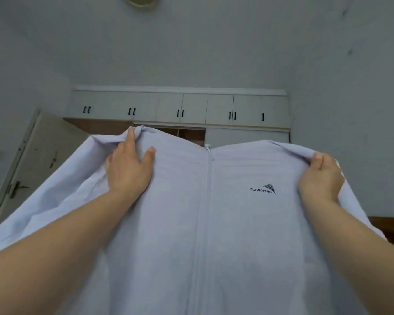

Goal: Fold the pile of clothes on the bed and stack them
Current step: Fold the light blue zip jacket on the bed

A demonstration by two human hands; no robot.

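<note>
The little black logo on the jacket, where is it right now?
In the head view the logo sits right of the zip on the pale jacket, just inside the right hand gripping that shoulder.

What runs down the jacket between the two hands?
In the head view, a closed zipper runs down the jacket between the left hand and the right hand. A black logo sits between zipper and right hand.
</note>
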